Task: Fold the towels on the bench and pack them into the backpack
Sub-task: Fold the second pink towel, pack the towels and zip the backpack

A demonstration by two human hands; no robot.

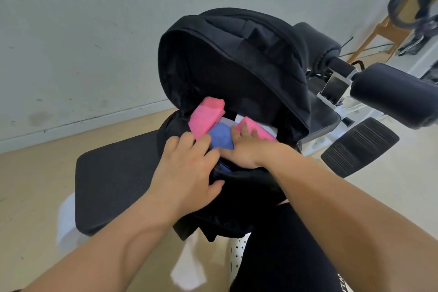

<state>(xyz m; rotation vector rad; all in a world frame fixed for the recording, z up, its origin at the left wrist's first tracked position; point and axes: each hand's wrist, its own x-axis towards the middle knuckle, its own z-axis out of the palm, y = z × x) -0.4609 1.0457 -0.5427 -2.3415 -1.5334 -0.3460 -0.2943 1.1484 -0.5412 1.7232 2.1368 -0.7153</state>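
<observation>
A black backpack [248, 59] stands open on the black padded bench [113, 180], its flap thrown back. In its mouth lie a folded pink towel [206, 116], a blue towel [221, 137], a second pink towel [257, 129] and something white [267, 128] underneath. My left hand [187, 168] rests on the backpack's front rim, its fingers against the blue towel and its thumb over the rim. My right hand [246, 149] lies flat, pressing the blue towel and the second pink towel down. How deep the towels sit is hidden.
The bench's foam leg rollers [393, 99] and white frame [336, 90] stick out to the right. A ribbed black footplate [360, 144] lies on the floor. A wooden chair [384, 31] stands at the back right. A pale wall runs behind.
</observation>
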